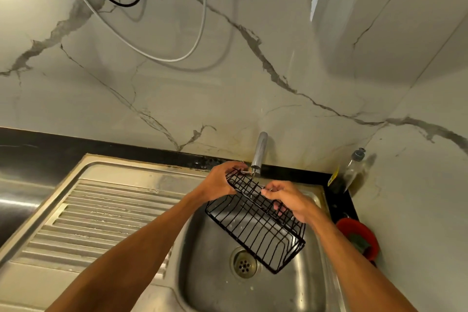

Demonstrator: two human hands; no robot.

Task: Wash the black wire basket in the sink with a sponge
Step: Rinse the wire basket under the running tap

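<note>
A black wire basket hangs tilted over the steel sink, its far end up under the chrome tap. My left hand grips the basket's far upper end, fingers curled round the wires. My right hand holds the basket's right rim, fingers hooked through the wires. A thin stream of water seems to fall from the tap onto the basket. A green sponge lies in a red bowl on the counter to the right of the sink.
The ribbed steel drainboard stretches to the left. The drain sits at the bottom of the basin. A dish soap bottle stands in the back right corner. White and black cables hang against the marble wall.
</note>
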